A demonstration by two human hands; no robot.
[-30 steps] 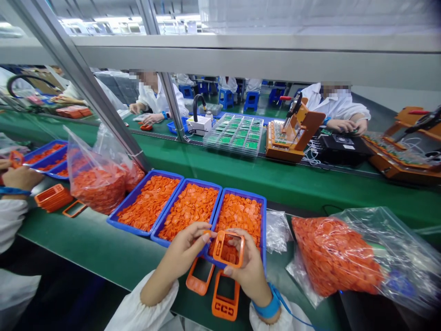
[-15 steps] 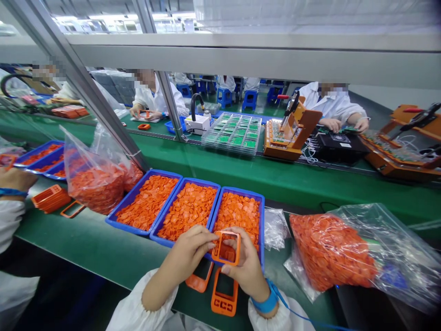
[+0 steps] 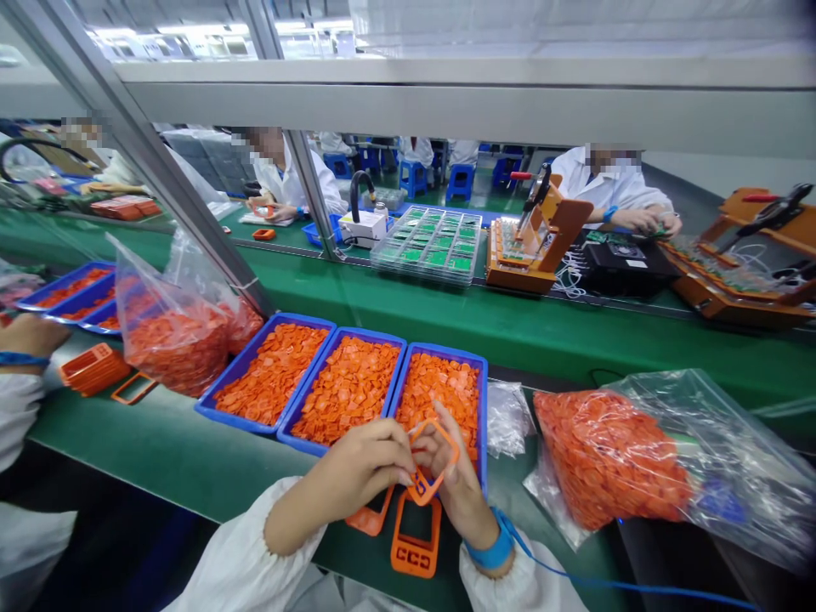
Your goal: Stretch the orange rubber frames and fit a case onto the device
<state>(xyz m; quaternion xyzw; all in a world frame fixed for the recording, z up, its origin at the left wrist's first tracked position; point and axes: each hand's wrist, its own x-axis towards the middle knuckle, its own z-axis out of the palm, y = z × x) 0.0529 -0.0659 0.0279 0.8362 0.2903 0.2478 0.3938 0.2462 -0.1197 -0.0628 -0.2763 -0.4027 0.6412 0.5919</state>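
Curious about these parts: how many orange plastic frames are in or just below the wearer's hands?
3: one orange plastic frame held between the left hand and right hand; on the table, a left frame, partly hidden, and a right frame. Others may be covered.

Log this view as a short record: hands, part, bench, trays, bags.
Left hand: fingertips pinched on the frame's lower left
Right hand: at the frame's right side; exact grip unclear
Part: orange frame, tilted, with a large opening
Bench: two more frames below the hands
Trays: three blue ones beyond the hands, holding orange pieces
Right bag: clear, orange pieces inside
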